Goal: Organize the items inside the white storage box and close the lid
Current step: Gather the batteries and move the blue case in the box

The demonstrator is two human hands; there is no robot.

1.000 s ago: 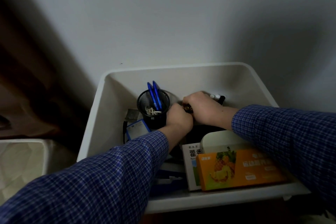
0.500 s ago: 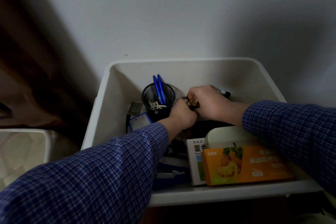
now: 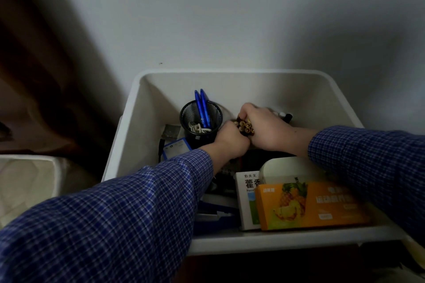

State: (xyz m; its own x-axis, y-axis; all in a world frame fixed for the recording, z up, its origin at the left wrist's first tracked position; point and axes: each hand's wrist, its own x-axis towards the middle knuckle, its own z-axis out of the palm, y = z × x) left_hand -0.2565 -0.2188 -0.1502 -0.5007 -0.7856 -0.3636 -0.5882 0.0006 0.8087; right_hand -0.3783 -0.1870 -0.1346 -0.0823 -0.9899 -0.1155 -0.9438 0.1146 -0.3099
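- Both hands have lifted the bundle of gold-capped batteries (image 3: 245, 127) slightly higher than a second ago, so the capped ends now show plainly between the knuckles, and the head camera has dipped, bringing more of the box's near rim into sight.
- The left hand (image 3: 232, 139) and right hand (image 3: 269, 130) meet knuckle to knuckle, fingers of each curled tight round the bundle; the fingertips themselves are hidden.
- The white storage box (image 3: 232, 244) stands open against the wall, and the bundle hangs inside it toward the far side.
- Just left of the fingers stands the black mesh cup (image 3: 200, 124) with two blue pens (image 3: 203, 108); just behind the right hand lies a dark marker (image 3: 286, 116).
- Nearer the person than the fingers, an orange carton (image 3: 315, 204) lies over a white carton (image 3: 247, 200), with a white rounded container (image 3: 282, 167) behind them.
- Judged from this, sorting is mid-way: the cartons look stacked, the bundle needs a place, and no lid is in view, so closing remains.
- Open room lies beyond the fingers, along the far wall and far-right corner; the cup crowds the left side, so setting the bundle down leftward risks knocking it.
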